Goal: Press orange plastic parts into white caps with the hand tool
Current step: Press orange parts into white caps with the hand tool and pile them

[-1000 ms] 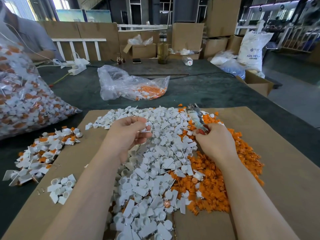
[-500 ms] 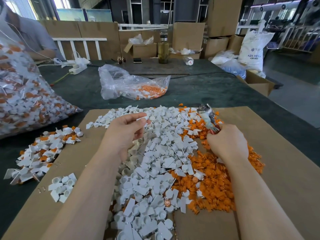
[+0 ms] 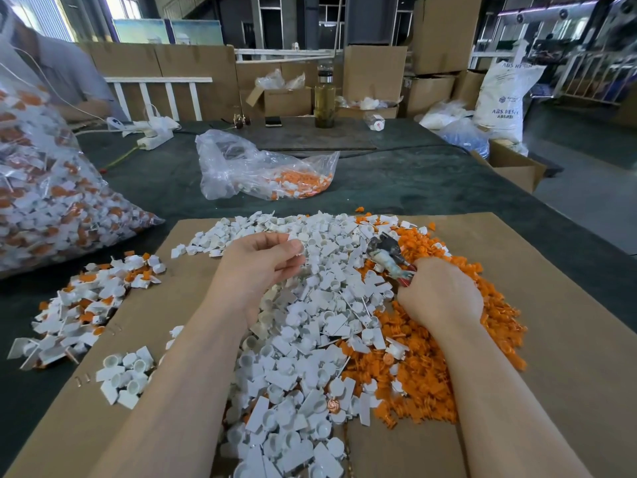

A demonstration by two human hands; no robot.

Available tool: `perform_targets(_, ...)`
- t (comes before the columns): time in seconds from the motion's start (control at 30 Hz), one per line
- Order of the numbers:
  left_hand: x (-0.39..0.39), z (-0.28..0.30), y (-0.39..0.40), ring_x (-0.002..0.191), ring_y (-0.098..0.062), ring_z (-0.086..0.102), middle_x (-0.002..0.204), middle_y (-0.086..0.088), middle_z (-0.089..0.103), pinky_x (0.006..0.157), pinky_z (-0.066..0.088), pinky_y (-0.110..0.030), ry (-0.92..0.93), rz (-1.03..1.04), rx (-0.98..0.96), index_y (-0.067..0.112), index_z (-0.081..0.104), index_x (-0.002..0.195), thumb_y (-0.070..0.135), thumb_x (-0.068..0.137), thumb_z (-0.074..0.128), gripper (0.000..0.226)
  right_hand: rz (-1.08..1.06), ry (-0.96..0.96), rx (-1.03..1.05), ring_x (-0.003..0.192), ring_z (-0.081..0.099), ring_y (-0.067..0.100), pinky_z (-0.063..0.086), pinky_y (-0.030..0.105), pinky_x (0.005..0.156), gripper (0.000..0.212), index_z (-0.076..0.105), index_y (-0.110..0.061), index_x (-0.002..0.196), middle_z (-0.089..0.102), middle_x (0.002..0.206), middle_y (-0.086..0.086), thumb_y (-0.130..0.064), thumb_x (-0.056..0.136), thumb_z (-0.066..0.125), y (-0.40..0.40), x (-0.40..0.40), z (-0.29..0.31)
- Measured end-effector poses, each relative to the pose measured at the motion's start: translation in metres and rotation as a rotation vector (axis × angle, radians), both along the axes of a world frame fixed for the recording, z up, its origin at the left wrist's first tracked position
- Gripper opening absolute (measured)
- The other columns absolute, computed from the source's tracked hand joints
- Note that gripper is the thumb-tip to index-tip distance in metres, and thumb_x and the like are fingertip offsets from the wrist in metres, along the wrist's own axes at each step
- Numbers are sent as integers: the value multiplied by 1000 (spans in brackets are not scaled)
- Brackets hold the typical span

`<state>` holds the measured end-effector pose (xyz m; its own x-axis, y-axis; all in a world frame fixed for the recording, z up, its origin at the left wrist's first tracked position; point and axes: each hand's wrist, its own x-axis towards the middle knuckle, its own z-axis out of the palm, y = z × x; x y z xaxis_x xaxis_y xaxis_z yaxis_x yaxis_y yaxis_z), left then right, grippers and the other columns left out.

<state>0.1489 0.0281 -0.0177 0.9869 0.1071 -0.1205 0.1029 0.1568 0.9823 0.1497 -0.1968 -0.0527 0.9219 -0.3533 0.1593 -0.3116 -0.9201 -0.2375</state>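
On the cardboard sheet (image 3: 551, 339), nearest its front edge, a thick heap of white caps (image 3: 293, 391), shoulder to shoulder with a heap of orange plastic parts (image 3: 431, 374) on the right side. Farther up the sheet, above the white heap, the left hand (image 3: 255, 270), thumb and forefinger pinching one white cap (image 3: 299, 249) by its rim, the other fingers curled loosely beneath. Level with it, over the orange heap, the right hand (image 3: 439, 298), fingers wrapped round the red grips of the hand tool (image 3: 387, 255), metal head pointing up and away; whether an orange piece sits in the jaws, impossible to tell.

Judging by the look: small, light, stiff mouldings, smooth and apt to slip or skitter; best taken by the round cup wall, flat tab left free, with gentle squeeze from the tool.

Off the sheet's left edge, a smaller mixed pile of assembled caps (image 3: 86, 305). Beyond the sheet's far edge, a clear plastic bag (image 3: 248, 170) with orange pieces; far left of it, a large filled bag (image 3: 51, 201).
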Motion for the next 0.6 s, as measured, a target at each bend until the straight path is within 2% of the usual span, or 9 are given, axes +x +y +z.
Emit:
perform_targets(0.07, -1, 0, -4, 76, -18, 74, 76, -6, 75, 66, 60, -23, 4, -7, 11, 6, 69, 87, 6, 85, 74, 6, 18, -63, 42, 59, 51, 12, 35, 22, 45, 13, 53, -24, 79, 55, 73, -5, -31, 87, 61, -1, -1, 2)
perform_targets(0.13, -3, 1, -11, 75, -20, 74, 76, -6, 75, 67, 62, -26, -3, -21, 56, 7, 70, 86, 9, 84, 76, 7, 56, -156, 175, 57, 51, 10, 32, 21, 45, 18, 55, -25, 77, 56, 69, -6, -38, 88, 61, 0, -1, 6)
perform_targets(0.23, -6, 3, -19, 71, -19, 74, 73, -5, 75, 65, 62, -26, -21, -31, 90, 8, 71, 82, 13, 82, 78, 8, 178, -294, 541, 53, 53, 10, 36, 24, 47, 20, 60, -25, 72, 59, 62, -6, -36, 84, 71, 8, -2, 14)
perform_targets(0.33, -10, 3, -25, 68, -17, 73, 75, -6, 76, 59, 58, -22, -35, -19, 85, 8, 72, 79, 12, 82, 78, 8, 284, -368, 822, 62, 58, 10, 48, 28, 56, 12, 66, -25, 78, 65, 70, -5, -31, 81, 76, 20, -5, 18)
perform_targets(0.47, -13, 3, -33, 63, -17, 71, 73, -9, 75, 60, 60, -24, -58, 6, 81, 4, 71, 79, 8, 82, 77, 8, 412, -413, 978, 70, 62, 2, 51, 13, 60, 9, 69, -29, 81, 69, 78, -12, -23, 87, 72, 32, -10, 21)
perform_targets(0.53, -13, 3, -36, 63, -16, 70, 71, -9, 74, 61, 59, -25, -66, 13, 83, 6, 71, 76, 6, 82, 77, 8, 461, -440, 1016, 76, 63, 12, 51, 13, 64, 18, 70, -34, 82, 69, 85, -12, -18, 89, 70, 36, -12, 21)
perform_targets(0.6, -13, 3, -39, 64, -17, 71, 72, -10, 75, 63, 59, -25, -67, 16, 86, 7, 71, 74, 6, 82, 77, 9, 505, -470, 1004, 77, 62, 18, 50, 11, 61, 25, 69, -39, 85, 69, 87, -14, -14, 90, 68, 37, -13, 23)
